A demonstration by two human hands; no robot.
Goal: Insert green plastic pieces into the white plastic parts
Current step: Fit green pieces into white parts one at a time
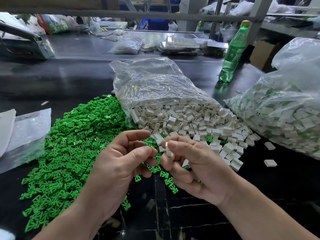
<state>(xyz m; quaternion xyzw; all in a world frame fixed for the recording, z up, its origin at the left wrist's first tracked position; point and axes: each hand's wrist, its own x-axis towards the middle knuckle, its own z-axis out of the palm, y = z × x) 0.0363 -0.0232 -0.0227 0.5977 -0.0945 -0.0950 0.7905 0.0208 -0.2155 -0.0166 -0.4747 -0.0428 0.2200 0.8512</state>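
A white part (pixel 168 149) is pinched in the right hand (pixel 194 168) toward the table's (pixel 78 75) near edge. What the curled left hand (pixel 119 161) holds cannot be told. If the part is tilted, the insertion may be jammed.

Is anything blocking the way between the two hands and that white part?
Nothing visible. The right hand pinches the white part right beside the left hand, with only a bare gap between. Whether the left fingers hold a green piece is too blurred to tell.

Left grip (pixel 119 161) pinch contents blurred, perhaps green piece (pixel 147 144); filled bag (pixel 285 110) cut by right edge.
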